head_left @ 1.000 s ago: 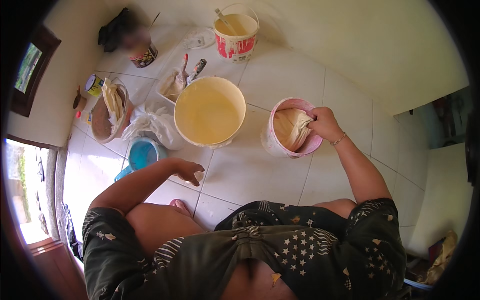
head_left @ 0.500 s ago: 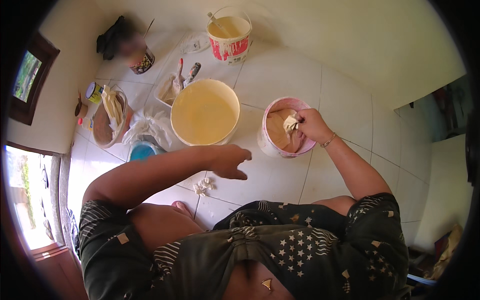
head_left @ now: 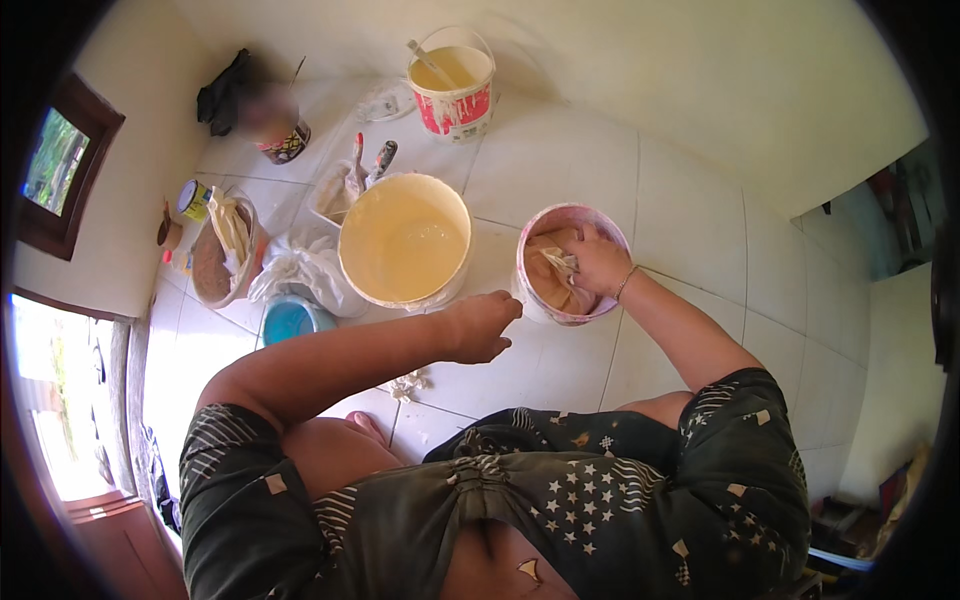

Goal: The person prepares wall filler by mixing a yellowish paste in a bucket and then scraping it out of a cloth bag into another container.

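Reaching into a small pink bucket [head_left: 570, 265], the right hand [head_left: 598, 262] has its fingers closed on a pale, wet-looking cloth [head_left: 562, 266] that is bunched up inside, over brownish liquid; the bucket stands on the white tiled floor [head_left: 690, 215] directly under that hand. Just to the left of this grip, the left hand [head_left: 480, 325] hovers at the near rim of the pink bucket with its fingers curled loosely inward; it holds nothing that can be seen, and whether a fingertip touches the rim cannot be told. Beyond the left hand, touching or almost touching the pink bucket, sits a large cream-coloured bucket [head_left: 405, 240] filled with pale yellow paint. Farther away from both hands stands a white and red pail [head_left: 453, 82] with a stick in it. Below the left forearm, a small crumpled scrap [head_left: 408, 384] lies on the tiles, and further left are a white plastic bag [head_left: 300, 268] and a blue lid [head_left: 290, 321].
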A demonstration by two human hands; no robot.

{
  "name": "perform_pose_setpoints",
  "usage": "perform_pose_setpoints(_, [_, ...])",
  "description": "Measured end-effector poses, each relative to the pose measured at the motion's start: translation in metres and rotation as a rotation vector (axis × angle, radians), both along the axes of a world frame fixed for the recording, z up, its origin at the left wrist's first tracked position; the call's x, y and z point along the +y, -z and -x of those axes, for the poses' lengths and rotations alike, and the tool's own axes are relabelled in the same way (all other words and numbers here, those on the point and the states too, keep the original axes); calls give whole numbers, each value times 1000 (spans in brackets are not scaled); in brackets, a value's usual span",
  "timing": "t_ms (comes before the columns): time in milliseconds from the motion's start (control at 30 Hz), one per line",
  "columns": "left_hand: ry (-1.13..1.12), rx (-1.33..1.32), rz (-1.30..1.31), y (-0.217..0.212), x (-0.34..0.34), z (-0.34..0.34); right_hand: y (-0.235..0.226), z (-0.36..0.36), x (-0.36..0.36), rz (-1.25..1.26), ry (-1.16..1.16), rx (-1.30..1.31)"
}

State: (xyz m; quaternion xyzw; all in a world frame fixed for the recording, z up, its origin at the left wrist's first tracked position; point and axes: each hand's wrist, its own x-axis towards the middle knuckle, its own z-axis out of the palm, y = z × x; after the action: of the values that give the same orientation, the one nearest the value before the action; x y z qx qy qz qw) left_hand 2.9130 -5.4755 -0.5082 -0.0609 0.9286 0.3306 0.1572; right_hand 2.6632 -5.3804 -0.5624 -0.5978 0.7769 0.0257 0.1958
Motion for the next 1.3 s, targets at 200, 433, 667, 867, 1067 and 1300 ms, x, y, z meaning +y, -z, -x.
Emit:
perform_pose_setpoints(200, [0,176,111,1,13,-2,26,19,-4,160,-55,-115])
perform_pose_setpoints(433, [147,435,197,30,14,2,-13,9,7,254,107,-348])
perform_pose_setpoints(667, [-29,408,48,32,-6,-7,-59,-14,14,347,380,-696])
perform_pose_setpoints(867, [-515,443,-88,19,0,4,-94,-17,15,444,521,-914])
perform_pose_setpoints(1067, [-515,724,-283,0,8,28,-132,-40,17,514,580,-1070])
perform_pose_setpoints(1300, [-542,680,-229,-9,7,23,-176,-73,16,680,604,-1126])
